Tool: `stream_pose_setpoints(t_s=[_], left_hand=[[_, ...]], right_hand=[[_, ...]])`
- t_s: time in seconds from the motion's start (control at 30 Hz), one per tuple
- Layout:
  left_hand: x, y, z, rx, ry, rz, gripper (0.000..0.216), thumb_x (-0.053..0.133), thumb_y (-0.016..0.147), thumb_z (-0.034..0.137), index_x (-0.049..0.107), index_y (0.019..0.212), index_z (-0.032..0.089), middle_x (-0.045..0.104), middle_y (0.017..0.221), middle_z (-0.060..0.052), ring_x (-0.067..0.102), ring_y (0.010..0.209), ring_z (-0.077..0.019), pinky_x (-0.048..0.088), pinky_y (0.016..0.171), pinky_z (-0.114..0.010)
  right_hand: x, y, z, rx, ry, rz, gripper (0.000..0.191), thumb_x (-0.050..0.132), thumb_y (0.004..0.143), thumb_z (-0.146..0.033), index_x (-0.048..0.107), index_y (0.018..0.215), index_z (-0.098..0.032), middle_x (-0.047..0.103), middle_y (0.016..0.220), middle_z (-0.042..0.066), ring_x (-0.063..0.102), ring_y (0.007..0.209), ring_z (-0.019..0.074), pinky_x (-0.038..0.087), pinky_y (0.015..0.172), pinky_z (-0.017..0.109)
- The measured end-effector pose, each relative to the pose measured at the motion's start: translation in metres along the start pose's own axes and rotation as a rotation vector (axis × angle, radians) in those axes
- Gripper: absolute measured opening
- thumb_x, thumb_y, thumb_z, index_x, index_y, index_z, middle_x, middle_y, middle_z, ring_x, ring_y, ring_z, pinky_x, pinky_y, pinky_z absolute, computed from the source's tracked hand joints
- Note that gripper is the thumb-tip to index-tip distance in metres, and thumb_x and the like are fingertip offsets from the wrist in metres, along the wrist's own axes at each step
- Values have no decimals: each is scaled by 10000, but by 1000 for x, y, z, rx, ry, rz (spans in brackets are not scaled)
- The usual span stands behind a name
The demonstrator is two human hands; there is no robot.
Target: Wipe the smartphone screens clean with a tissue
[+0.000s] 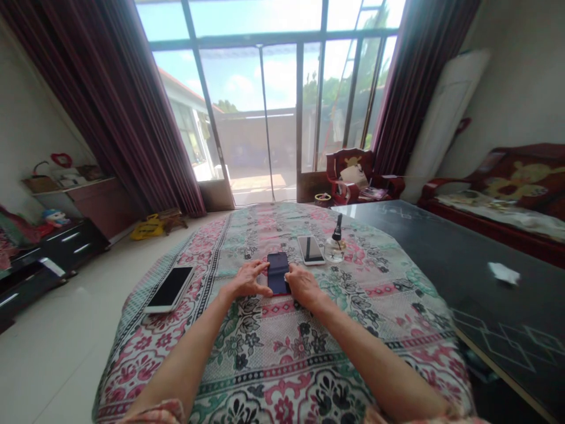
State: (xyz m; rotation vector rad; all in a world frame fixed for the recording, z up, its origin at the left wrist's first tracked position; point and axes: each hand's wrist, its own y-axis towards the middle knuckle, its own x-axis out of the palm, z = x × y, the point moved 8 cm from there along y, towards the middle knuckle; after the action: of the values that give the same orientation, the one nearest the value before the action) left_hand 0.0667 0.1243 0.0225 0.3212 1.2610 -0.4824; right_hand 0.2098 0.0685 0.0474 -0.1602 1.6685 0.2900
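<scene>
A dark-screened smartphone [278, 272] with a reddish lower edge lies face up on the patterned tablecloth [282, 347]. My left hand [248, 278] rests at its left side, fingers and thumb spread, the tips touching the phone's edge and lower left corner. Against the right edge, my right hand [304, 281] is closed, its fingers curled; a small whitish bit shows at the fingertips, too small to name. Just beyond my right hand lies a white-framed phone [311, 250], beside a clear spray bottle [336, 247] with a black nozzle. A white tablet [170, 288] lies to the left.
A dark table [424, 253] adjoins on the right, with a crumpled white paper [504, 274] on it. Beyond stand a wooden armchair [348, 171] and a wooden sofa [512, 188]. A yellow bag [148, 228] sits on the floor at left. Glass doors [247, 129] are ahead.
</scene>
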Motion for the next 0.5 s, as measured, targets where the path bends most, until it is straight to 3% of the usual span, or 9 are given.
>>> stream_pose_setpoints(t_s=[0.27,0.5], left_hand=[[1,1,-2,-8,-18,-16,991,704,557,690,367,1401,296,342,1466,-84,314,1340,-327,289,1081,-433],[2,1,-3,22,-61,29,1018,719,541,690,369,1401,273,358,1452,-88,322,1325,-324,280,1083,-435]], right_hand=[[-2,-11,-3,-7,15,-32,331,366,923,-166,688,990,-131,626,1069,136,582,924,190,418,733,222],[-6,16,-8,-29,-61,-70,335,373,897,-126,704,948,-124,632,1052,148,596,919,196,421,727,233]])
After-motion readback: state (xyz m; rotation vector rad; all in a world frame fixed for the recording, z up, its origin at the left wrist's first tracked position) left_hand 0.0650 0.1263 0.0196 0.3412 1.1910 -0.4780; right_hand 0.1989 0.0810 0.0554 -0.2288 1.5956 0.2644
